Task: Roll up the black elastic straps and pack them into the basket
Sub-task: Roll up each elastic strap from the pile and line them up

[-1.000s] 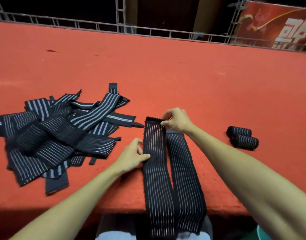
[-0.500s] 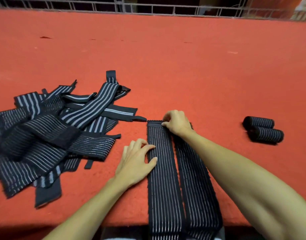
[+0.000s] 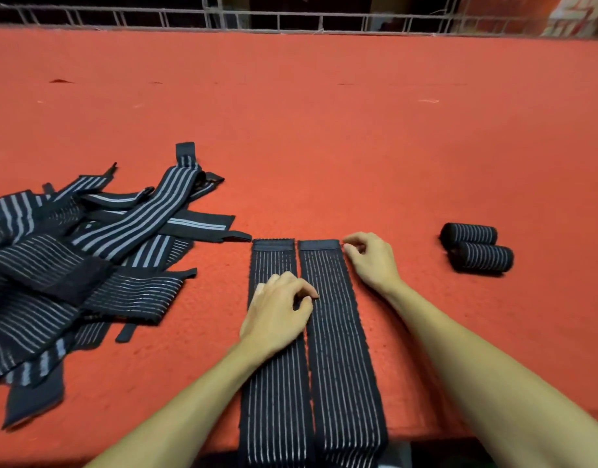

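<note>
Two straps lie flat side by side on the bench (image 3: pixel 324 130), near ends hanging off its edge. Your right hand (image 3: pixel 371 261) pinches the far right corner of the right strap (image 3: pixel 341 366). Your left hand (image 3: pixel 277 315) sits on the left strap (image 3: pixel 274 400), fingers (image 3: pixel 290 282) curled — can't tell if they're gripping it. There's a loose pile (image 3: pixel 71 265) to the left and two rolled straps (image 3: pixel 476 248) to the right.

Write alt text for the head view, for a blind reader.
Two black straps lie flat side by side on a red table, left hand resting on the left strap, right hand at the far corner of the right strap. Loose straps pile at left; two rolled straps sit right.
</note>
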Tool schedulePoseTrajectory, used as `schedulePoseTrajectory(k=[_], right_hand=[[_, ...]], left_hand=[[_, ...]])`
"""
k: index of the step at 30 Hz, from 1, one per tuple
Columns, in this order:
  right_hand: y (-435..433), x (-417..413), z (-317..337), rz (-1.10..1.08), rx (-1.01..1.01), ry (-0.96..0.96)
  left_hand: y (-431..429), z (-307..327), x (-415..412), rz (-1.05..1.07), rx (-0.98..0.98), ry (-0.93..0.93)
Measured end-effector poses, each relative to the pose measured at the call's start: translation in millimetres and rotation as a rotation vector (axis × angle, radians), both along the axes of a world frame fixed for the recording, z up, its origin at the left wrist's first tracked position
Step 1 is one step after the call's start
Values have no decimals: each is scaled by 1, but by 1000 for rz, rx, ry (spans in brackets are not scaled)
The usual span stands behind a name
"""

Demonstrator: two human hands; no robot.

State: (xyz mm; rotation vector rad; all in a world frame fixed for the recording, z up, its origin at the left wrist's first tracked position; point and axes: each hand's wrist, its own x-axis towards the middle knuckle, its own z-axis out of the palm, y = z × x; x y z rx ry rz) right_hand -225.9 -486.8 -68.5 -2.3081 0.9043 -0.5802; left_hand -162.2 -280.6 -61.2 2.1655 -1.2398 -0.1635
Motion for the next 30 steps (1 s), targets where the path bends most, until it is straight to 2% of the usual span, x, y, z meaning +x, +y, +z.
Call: schedulePoseTrajectory(k=[2,7,12,15,18,19,21,24,26,30], right_hand=[[0,7,-3,-20,-24,4],[7,17,-3,-47,-84,161],[4,8,2,-16,52,-79],[10,-8,11,1,190,-260],[18,-22,34,59,349,-376],[22,-26,46,90,402,-407],[31,-34,72,135,524,-479],[43,-43,105,168,715,-573],[52,-47,122,197,809,-612],[79,-51,153,234,876,-675]], left_hand=[[0,-3,-2,-5,-2,-76],[-2,-3,1,4,-12,-69],[-2,-2,2,34,-10,-29],[-2,1,2,76,92,23],[-10,10,2,30,255,-17],[-11,14,2,14,252,5],[-9,25,-3,-5,134,176],[5,40,-17,-126,-31,576],[17,49,-28,-207,-15,784],[41,72,-40,-274,13,1029]])
